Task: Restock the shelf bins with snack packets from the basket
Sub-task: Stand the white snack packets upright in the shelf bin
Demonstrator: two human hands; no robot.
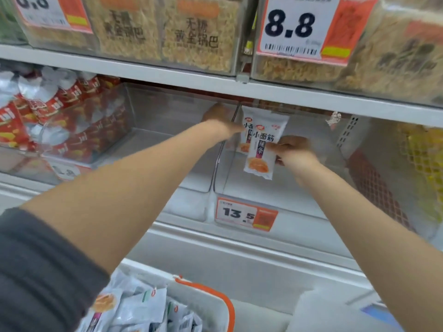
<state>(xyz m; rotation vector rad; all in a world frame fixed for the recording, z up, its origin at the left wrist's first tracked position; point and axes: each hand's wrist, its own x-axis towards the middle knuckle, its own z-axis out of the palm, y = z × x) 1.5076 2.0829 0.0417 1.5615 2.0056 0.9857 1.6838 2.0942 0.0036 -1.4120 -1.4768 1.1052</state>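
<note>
"So where are the hands?" the first asks.

"Both reach far up to the middle shelf. The right hand (294, 149) pinches a white snack packet (260, 152) by its right edge, thumb and fingers closed on it. The packet hangs upright in the mouth of the clear bin (275, 188), the one with the 13.5 price tag (247, 214) on its near face."

"And the left?"

"The left hand (220, 118) is just left of it, at the top of the divider (217, 161) between that bin and the next one to the left. A second packet (245, 134) sits behind the first, mostly covered, and its left edge meets that hand. The fingers are turned away and blurred, so I cannot tell whether they grip it."

"Where is the rest of the stock?"

"Near, at the bottom edge, there is a white basket (206, 305) with an orange rim. More white packets (134, 305) are heaped in it, below the left forearm and its grey sleeve (36, 271)."

"Anything else around?"

"Red packets (48, 116) fill a bin at the left of the same shelf, and on the shelf above stand bags of pale yellow snacks (199, 34) beside an 8.8 tag (290, 27)"
</note>
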